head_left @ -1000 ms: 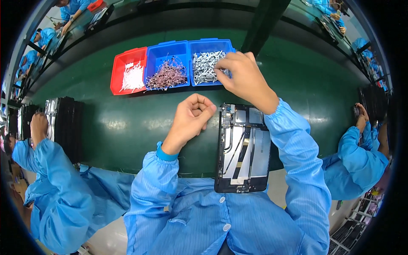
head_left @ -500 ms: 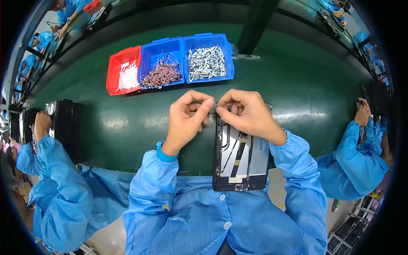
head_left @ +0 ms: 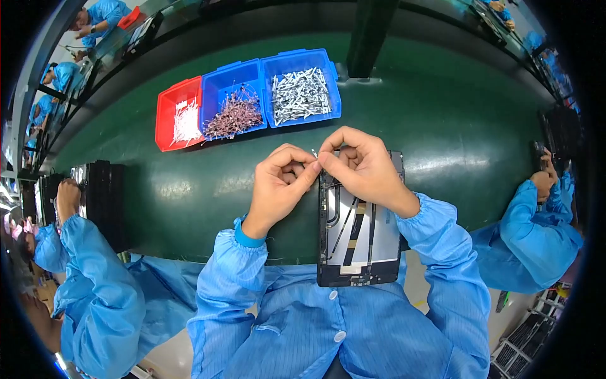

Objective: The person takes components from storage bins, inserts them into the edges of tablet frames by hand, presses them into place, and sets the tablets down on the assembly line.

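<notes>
My left hand (head_left: 285, 186) and my right hand (head_left: 363, 169) meet over the top left corner of an opened tablet-like device (head_left: 386, 227). Thumb and forefinger of each hand are pinched together, the tips almost touching. Between them a tiny pale, thin piece (head_left: 314, 153) sticks up; its kind is too small to make out, and I cannot tell which hand bears it. The device has a black frame, a silvery inner panel and dark ribbon strips, and its near end reaches over the table edge. My right hand hides part of its top.
On the green table (head_left: 454, 189) beyond my hands stand a red bin (head_left: 165, 120) of white slips, a blue bin (head_left: 230, 67) of thin brownish wired parts and another blue bin (head_left: 293, 61) of silvery strips. Black devices (head_left: 104, 202) stand at the left. Co-workers in blue sit on both sides.
My fingertips have come closer together, and the pale piece between them now shows more plainly. The view has shifted a little, so the bins appear farther left.
</notes>
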